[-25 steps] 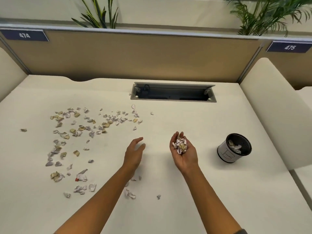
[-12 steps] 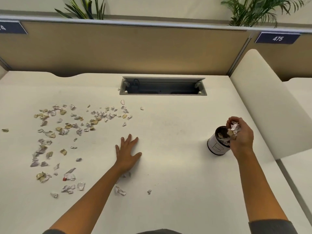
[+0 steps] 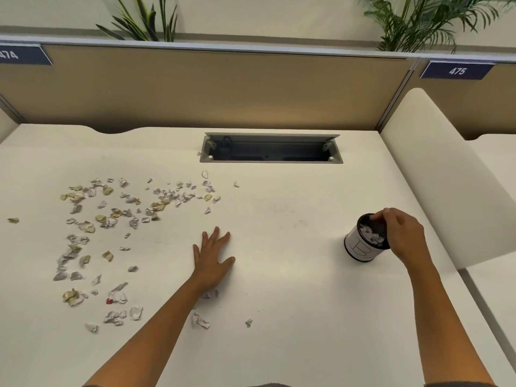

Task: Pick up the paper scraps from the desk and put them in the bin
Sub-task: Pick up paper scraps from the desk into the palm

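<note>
Lots of little white and tan torn paper scraps (image 3: 111,219) lie on the left of the cream desk (image 3: 279,317). The left hand (image 3: 213,261) rests flat, open and empty. The right hand (image 3: 402,233) dips curled fingers into the small round black-and-white bin (image 3: 360,247); whether it holds anything, I cannot tell. Some scraps are in. Most wait.

Desk (image 3: 293,317) off-white, plain. Scraps (image 3: 117,216) at left: mostly white and pale grey, some tan-yellow, one with a red spot. Bin (image 3: 360,247): black mesh, white label with dark line marking, white scraps inside. Far partition (image 3: 223,90) tan, grey trim. Number plates (image 3: 456,70) navy, white digits. Plants (image 3: 418,20) green.
</note>
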